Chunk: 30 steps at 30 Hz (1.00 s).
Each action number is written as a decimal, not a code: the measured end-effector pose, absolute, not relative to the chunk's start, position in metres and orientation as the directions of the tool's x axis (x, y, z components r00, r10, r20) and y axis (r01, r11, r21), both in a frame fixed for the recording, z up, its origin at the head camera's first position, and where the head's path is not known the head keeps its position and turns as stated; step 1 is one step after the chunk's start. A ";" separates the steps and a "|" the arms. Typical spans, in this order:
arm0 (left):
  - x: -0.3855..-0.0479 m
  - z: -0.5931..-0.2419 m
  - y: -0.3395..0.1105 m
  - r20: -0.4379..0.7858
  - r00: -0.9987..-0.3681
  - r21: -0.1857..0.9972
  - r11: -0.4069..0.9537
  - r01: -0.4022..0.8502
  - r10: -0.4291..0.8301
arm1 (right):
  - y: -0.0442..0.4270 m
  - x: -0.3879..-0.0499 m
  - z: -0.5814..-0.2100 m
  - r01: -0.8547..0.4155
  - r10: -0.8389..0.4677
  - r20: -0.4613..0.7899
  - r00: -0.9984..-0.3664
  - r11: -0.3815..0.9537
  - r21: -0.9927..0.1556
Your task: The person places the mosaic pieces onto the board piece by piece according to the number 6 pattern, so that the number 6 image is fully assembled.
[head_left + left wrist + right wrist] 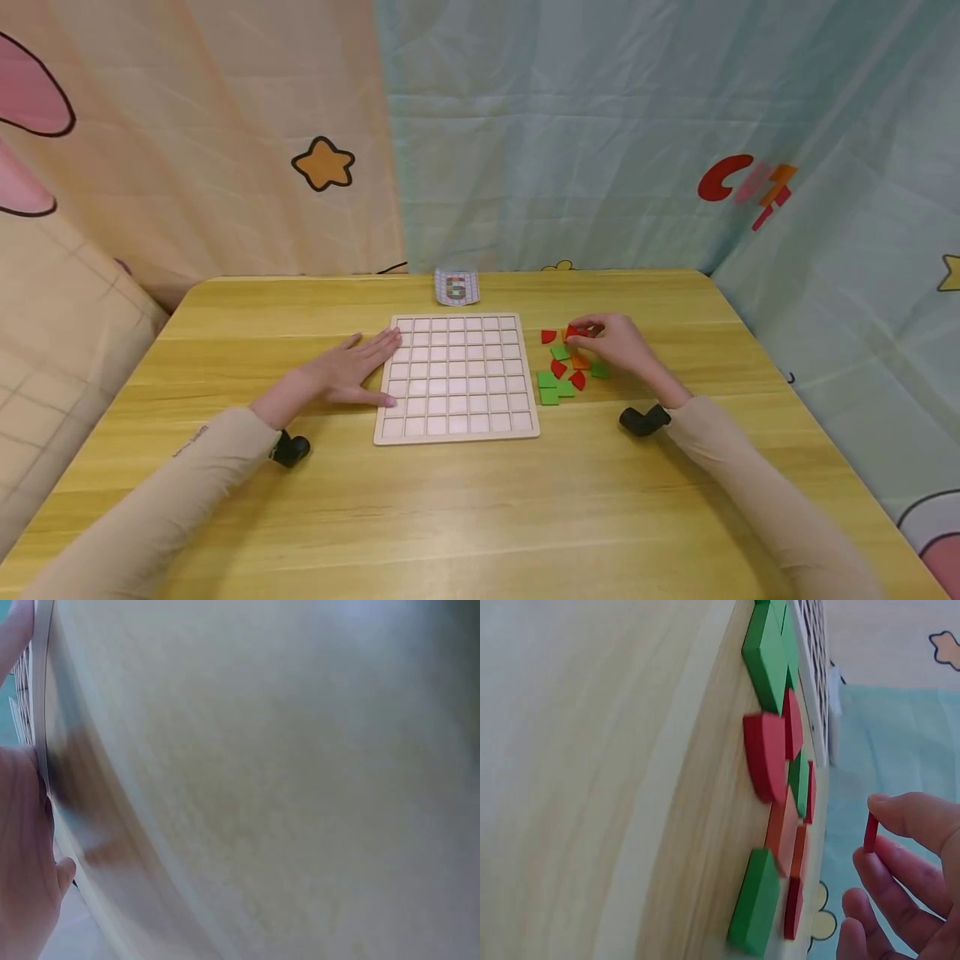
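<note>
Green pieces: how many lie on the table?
5: three grouped pieces right of the board, one lone piece behind them, the rightmost piece near the right hand; others may hide.

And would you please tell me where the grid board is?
In the head view, the grid board lies on the table, between the left hand touching its left edge and the colored pieces to its right.

Can read no word, brand or number for certain. Can make out a digit-like figure [456, 289] in coloured blocks on the small card [441, 298], too small to identify, plus unreadable dark lettering [190, 442] on the left sleeve [161, 508] and colourful letter-like shapes [722, 177] on the blue-green curtain [600, 125].
</note>
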<state>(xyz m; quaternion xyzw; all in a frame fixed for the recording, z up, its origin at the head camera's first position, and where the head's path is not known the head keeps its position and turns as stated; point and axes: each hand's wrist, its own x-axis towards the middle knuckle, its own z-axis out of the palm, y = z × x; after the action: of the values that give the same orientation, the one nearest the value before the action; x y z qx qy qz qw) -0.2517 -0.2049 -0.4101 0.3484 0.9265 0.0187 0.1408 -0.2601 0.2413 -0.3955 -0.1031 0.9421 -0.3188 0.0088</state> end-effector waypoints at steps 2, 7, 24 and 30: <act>-0.253 -0.410 -0.205 -0.250 -0.717 0.128 0.756 0.641 0.650 | 0.235 -0.261 -0.394 -0.197 -0.208 0.053 -0.977 0.773 -0.604; -0.254 -0.408 -0.205 -0.248 -0.719 0.127 0.757 0.641 0.650 | 0.222 -0.263 -0.392 -0.205 -0.216 0.058 -0.975 0.762 -0.614; -0.253 -0.406 -0.203 -0.251 -0.713 0.134 0.753 0.644 0.654 | 0.175 -0.272 -0.391 -0.231 -0.268 0.049 -0.962 0.706 -0.670; -0.251 -0.405 -0.203 -0.265 -0.713 0.127 0.757 0.641 0.649 | 0.160 -0.279 -0.394 -0.233 -0.274 0.040 -0.961 0.721 -0.652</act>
<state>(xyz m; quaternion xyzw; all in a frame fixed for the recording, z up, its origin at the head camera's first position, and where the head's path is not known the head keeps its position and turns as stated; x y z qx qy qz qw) -0.2513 -0.2031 -0.4046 0.3485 0.9254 0.0130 0.1481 -0.2790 0.1604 -0.3943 -0.1367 0.9272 -0.3474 0.0297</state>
